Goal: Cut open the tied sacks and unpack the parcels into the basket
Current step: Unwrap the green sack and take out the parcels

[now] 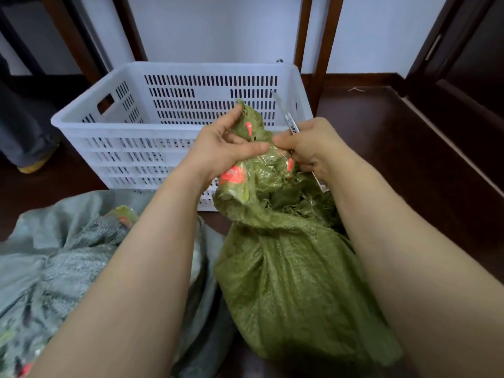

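Observation:
A green woven sack stands on the floor between my forearms, its bunched neck raised in front of the white slotted basket. My left hand grips the neck's upper flap, which carries orange-red print. My right hand holds a slim utility knife whose blade points up and away, while its fingertips pinch the sack's neck beside my left fingers. The tie itself is hidden in the folds. No parcels show inside the basket from here.
A grey woven sack lies slumped at the lower left. Another person's trouser leg and yellow shoe stand left of the basket. Dark wooden floor, door frames and a white wall surround the spot.

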Demonstrator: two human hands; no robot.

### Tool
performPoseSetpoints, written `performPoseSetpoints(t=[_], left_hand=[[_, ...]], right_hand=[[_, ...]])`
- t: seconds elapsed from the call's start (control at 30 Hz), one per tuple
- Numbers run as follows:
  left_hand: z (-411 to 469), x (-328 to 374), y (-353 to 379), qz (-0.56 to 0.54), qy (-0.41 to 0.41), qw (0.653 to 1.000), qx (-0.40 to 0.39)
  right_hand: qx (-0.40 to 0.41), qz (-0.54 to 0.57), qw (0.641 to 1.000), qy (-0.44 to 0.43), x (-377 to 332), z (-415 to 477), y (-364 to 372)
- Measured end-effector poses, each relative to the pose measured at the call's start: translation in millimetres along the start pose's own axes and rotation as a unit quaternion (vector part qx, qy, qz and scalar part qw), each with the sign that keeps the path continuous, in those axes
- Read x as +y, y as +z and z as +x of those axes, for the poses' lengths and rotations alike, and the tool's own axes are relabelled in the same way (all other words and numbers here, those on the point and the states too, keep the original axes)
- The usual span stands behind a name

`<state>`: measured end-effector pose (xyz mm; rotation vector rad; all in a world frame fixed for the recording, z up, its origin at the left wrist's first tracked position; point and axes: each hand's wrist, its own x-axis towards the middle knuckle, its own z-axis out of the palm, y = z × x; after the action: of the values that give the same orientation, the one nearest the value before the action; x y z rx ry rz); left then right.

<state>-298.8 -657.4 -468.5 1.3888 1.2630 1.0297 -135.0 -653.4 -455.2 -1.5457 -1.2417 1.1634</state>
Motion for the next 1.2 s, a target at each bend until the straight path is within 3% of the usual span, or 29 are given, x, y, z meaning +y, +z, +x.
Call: performPoseSetpoints(t=[0.1, 0.17, 0.27, 0.33, 0.37, 0.43, 0.5, 0.53, 0.7, 0.93, 1.1, 1.2], left_hand=[[0, 7, 2, 0.066, -0.022, 0.997, -0.035], [1, 14, 3, 0.167, -0.048, 0.984, -0.033], [-4, 31, 1, 0.383, -0.099, 0.918, -0.030], [-8, 49, -2, 0.420, -0.121, 0.899, -0.016], [-11, 60, -2, 0.411, -0.113, 0.904, 0.015], [-13, 76, -5, 0.380, -0.052, 0.911, 0.154], [-15, 84, -5, 0.357, 0.026, 0.896, 0.263], [-16, 86, -1, 0.359, 0.038, 0.895, 0.262], [-12, 61, 28, 0.338, -0.005, 0.935, 0.103], [0, 35, 27, 0.115, 0.012, 0.992, 0.052], [-1, 34, 18, 0.025, -0.074, 0.996, 0.050], [3, 27, 15, 0.043, -0.122, 0.989, 0.077]], right_hand=[[0.042, 0.026, 0.999, -0.011, 2, 4, -1], [0.076, 0.002, 0.996, -0.043, 5, 9, -2], [0.080, 0.005, 0.992, -0.098, 8, 14, -4], [0.069, 0.015, 0.990, -0.123, 8, 13, -4], [0.066, 0.021, 0.989, -0.130, 7, 12, -4], [0.066, 0.036, 0.989, -0.128, 5, 12, -3], [0.072, 0.049, 0.989, -0.118, 4, 13, -3], [0.075, 0.049, 0.989, -0.115, 3, 13, -3], [0.066, 0.051, 0.990, -0.111, 2, 11, -3], [0.084, 0.087, 0.986, -0.116, 6, 16, -6], [0.035, 0.076, 0.990, -0.109, 2, 12, -5], [-0.008, 0.076, 0.993, -0.089, -1, 7, -3]])
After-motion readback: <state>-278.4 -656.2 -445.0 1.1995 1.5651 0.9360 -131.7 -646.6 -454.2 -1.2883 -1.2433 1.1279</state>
